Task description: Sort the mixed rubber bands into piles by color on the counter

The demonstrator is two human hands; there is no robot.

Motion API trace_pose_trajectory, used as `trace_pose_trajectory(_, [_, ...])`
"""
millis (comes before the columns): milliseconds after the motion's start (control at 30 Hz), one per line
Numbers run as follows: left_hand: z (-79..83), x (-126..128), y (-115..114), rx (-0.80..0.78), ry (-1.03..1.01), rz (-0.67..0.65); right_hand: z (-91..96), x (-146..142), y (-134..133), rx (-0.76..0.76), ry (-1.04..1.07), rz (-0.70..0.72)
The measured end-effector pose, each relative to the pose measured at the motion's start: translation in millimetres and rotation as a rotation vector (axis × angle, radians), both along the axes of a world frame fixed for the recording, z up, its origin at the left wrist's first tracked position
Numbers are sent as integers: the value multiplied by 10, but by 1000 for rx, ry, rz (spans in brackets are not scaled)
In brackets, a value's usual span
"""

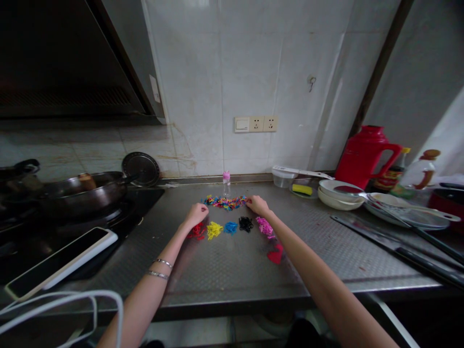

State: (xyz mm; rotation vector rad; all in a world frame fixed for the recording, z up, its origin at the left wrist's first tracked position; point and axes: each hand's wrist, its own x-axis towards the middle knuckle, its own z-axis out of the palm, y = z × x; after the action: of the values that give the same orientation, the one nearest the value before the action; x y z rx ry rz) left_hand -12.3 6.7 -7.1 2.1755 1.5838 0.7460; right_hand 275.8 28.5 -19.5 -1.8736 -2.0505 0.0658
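Observation:
A long mixed pile of small coloured strands (226,203), which look like rubber bands, lies across the steel counter. My left hand (196,213) is closed in a pinch by the pile's left end, just above a red heap (196,232); anything in its fingers is too small to see. At the right end, my right hand (258,205) has its fingertips pressed together at the pile's edge, their contents hidden. Single-colour heaps sit nearer me in a row: yellow (214,230), blue (230,227), black (245,224) and pink (265,227).
A small clear bottle with a pink cap (226,181) stands behind the pile. A red heart-shaped piece (275,254) lies by my right forearm. Left are a pan (90,193) and a phone-like device (61,261); right, bowls (340,198), a red thermos (364,157) and long utensils.

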Motion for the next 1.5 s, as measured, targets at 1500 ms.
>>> trace_pose_trajectory(1500, [18,-134,263,111,285,292,184,-165,-475,92,182,343])
